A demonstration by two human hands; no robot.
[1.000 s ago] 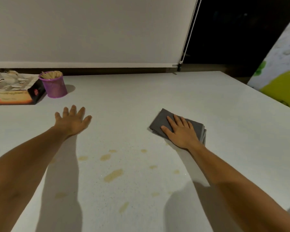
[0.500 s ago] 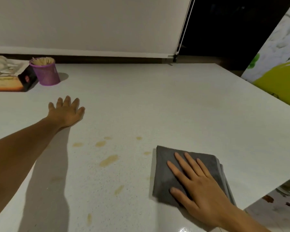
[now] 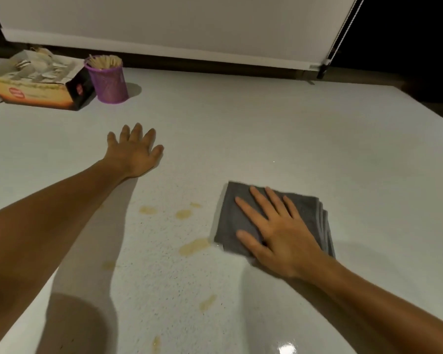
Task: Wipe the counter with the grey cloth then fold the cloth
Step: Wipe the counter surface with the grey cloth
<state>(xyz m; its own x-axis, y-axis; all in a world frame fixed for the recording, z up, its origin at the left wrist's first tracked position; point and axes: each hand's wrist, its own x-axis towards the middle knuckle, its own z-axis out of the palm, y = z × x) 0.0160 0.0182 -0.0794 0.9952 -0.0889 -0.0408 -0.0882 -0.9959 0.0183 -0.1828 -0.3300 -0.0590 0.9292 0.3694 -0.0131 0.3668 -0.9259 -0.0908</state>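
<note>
A folded grey cloth [image 3: 230,215] lies on the white counter [image 3: 292,139], right of centre. My right hand [image 3: 279,231] presses flat on top of it, fingers spread and pointing away from me. My left hand [image 3: 133,152] rests palm down on the bare counter to the left, fingers apart, holding nothing. Several yellowish spill stains [image 3: 193,246] mark the counter between my arms, the nearest just left of the cloth's edge.
A purple mesh cup of wooden sticks [image 3: 108,80] and an open cardboard box [image 3: 36,83] stand at the back left. A roller blind [image 3: 164,24] with its bead chain [image 3: 343,29] hangs behind. The counter's right edge [image 3: 425,108] runs diagonally at the far right.
My right hand slid the cloth toward me, then back away and a little left, next to the stains. Some stains on the right are gone. My left hand stayed flat on the counter.
</note>
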